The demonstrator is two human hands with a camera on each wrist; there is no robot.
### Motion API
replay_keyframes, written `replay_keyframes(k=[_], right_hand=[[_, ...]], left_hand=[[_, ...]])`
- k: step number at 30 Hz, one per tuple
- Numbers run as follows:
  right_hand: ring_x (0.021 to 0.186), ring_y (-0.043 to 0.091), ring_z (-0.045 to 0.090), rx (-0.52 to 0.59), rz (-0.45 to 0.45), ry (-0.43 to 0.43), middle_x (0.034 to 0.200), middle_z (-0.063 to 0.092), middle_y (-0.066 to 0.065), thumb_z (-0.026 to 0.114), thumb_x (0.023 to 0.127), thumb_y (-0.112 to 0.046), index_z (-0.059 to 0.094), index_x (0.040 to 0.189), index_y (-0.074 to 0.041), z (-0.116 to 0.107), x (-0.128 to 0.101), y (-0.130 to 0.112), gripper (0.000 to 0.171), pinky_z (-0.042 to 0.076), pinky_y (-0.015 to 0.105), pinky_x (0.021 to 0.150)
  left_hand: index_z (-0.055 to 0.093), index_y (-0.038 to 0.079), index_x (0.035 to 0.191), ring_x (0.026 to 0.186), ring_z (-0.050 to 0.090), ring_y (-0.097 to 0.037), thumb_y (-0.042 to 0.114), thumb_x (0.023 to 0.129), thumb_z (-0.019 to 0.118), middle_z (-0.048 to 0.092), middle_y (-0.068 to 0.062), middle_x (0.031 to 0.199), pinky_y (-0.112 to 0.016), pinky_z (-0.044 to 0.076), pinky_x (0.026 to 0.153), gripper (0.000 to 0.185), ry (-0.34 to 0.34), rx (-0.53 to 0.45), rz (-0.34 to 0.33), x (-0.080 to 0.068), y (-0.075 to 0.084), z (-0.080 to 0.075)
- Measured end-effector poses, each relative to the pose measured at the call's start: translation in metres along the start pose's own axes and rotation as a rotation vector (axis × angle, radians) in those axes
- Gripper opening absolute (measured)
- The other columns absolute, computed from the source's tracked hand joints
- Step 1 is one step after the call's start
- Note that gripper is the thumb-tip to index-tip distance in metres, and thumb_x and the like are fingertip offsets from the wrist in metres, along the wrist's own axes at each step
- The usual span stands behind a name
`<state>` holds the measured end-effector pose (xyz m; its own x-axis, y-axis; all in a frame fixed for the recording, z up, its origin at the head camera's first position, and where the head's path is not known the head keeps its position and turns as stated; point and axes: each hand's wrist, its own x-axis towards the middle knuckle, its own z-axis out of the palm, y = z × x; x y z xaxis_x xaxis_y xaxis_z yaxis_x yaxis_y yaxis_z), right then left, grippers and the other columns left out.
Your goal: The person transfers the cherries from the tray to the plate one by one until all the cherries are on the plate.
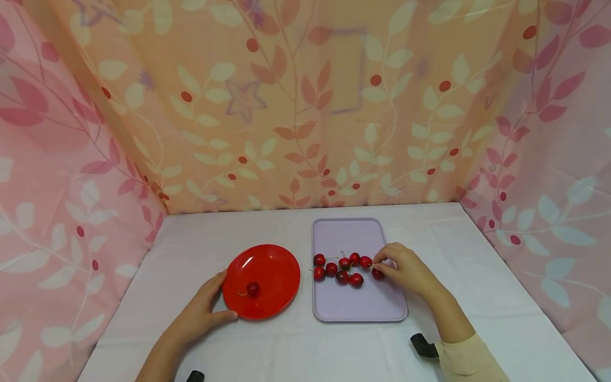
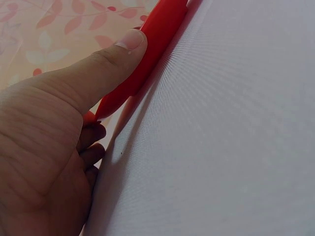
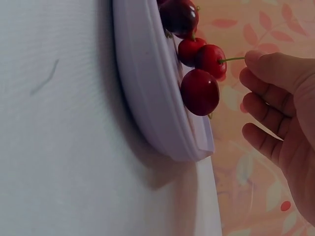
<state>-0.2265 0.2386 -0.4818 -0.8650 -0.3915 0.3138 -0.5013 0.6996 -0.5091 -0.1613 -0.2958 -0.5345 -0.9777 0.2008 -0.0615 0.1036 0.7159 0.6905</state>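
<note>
Pinching a cherry stem (image 3: pixel 231 59) with my right hand (image 1: pixel 406 270) at the lavender tray's (image 1: pixel 377 307) near-right cluster, I steady the red plate (image 1: pixel 277 265), one cherry (image 1: pixel 253 288) aboard, with my left hand (image 1: pixel 202 313) gripping its rim so it won't slide.

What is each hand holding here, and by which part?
The right hand pinches a cherry by its stem, on the lilac tray. The left hand grips the red plate by its near left rim, thumb on top.
</note>
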Motion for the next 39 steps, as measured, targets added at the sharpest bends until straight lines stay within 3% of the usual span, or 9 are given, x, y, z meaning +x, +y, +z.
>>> replay_keyframes(k=[11,22,29,39], right_hand=[[0.093,0.011,0.064,0.076,0.027,0.049,0.095,0.07,-0.012,0.079,0.089,-0.01,0.076,0.097,-0.018,-0.006,0.001,-0.008,0.011,0.057,0.049,0.083],[0.089,0.009,0.063,0.133,0.016,0.066,0.092,0.069,-0.013,0.08,0.088,-0.009,0.076,0.095,-0.022,-0.004,0.002,-0.021,0.016,0.059,0.045,0.082],[0.089,0.008,0.063,0.155,0.027,0.072,0.093,0.07,-0.012,0.08,0.089,-0.009,0.076,0.095,-0.02,0.005,0.001,-0.024,0.013,0.058,0.042,0.079],[0.087,0.008,0.063,0.148,-0.092,0.093,0.093,0.071,-0.014,0.081,0.087,-0.007,0.076,0.095,-0.018,0.011,0.009,-0.035,0.015,0.057,0.038,0.075]], left_hand=[[0.024,0.025,0.164,0.154,0.025,-0.037,0.057,0.073,0.086,0.028,-0.009,0.168,-0.062,0.037,0.115,0.116,0.007,0.003,0.013,0.0,0.0,0.0],[0.024,0.024,0.165,0.153,0.025,-0.038,0.058,0.074,0.085,0.028,-0.01,0.168,-0.063,0.034,0.115,0.115,0.006,0.013,0.024,0.0,-0.001,-0.001],[0.026,0.021,0.164,0.152,0.027,-0.039,0.058,0.076,0.084,0.03,-0.011,0.167,-0.066,0.033,0.116,0.112,0.033,0.019,0.085,0.0,-0.004,-0.001],[0.028,0.016,0.163,0.152,0.027,-0.04,0.057,0.077,0.084,0.03,-0.013,0.166,-0.067,0.03,0.117,0.111,0.033,0.012,0.095,-0.001,-0.002,-0.001]])
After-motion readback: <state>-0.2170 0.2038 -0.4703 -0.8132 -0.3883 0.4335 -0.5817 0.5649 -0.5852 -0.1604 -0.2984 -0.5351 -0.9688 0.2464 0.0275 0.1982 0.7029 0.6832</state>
